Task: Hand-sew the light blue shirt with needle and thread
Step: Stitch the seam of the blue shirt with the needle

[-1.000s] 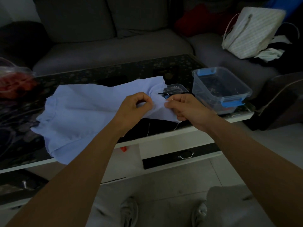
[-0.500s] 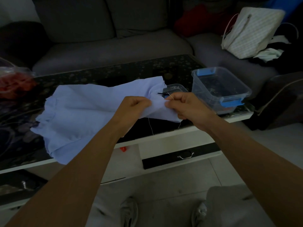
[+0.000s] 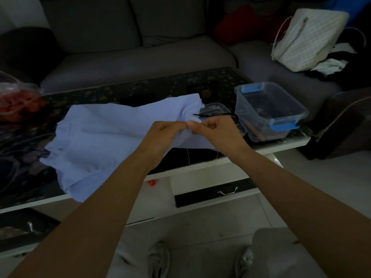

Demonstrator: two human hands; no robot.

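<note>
A fold of the light blue shirt (image 3: 108,137) is pinched between the curled fingers of the left hand (image 3: 163,135). Touching it on the right, a thin metal needle (image 3: 204,122) appears to be gripped by the curled fingers of the right hand (image 3: 219,131). Pale thread (image 3: 188,156) hangs below the cloth at the near table edge. That slack could be tangled, and a fingertip pricked, with the hands pressed so close. The soft, creased shirt is spread leftward over the glossy, dark patterned table (image 3: 140,91). A rigid clear plastic box (image 3: 247,109) with blue clips is set to the right.
</note>
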